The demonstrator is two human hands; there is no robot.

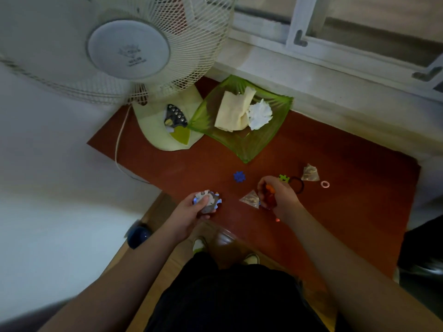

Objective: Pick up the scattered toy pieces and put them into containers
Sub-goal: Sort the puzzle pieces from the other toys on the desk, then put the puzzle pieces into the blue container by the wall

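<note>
My left hand (191,212) grips a bunch of grey and blue snowflake toy pieces (209,201) above the near edge of the red-brown table (335,212). My right hand (278,195) curls around orange and red toy pieces (269,196) at mid table. A blue snowflake piece (239,176) lies loose beyond my hands. A green piece (284,178) sits just past my right hand. A green square dish (242,144) at the back holds crumpled paper and tissue.
A white table fan (129,51) stands at the back left, its base (165,130) beside the dish and its cord trailing off the table. Two clear triangular sachets (250,198) (310,173), a black hair tie (298,184) and a pink ring (325,184) lie near my right hand.
</note>
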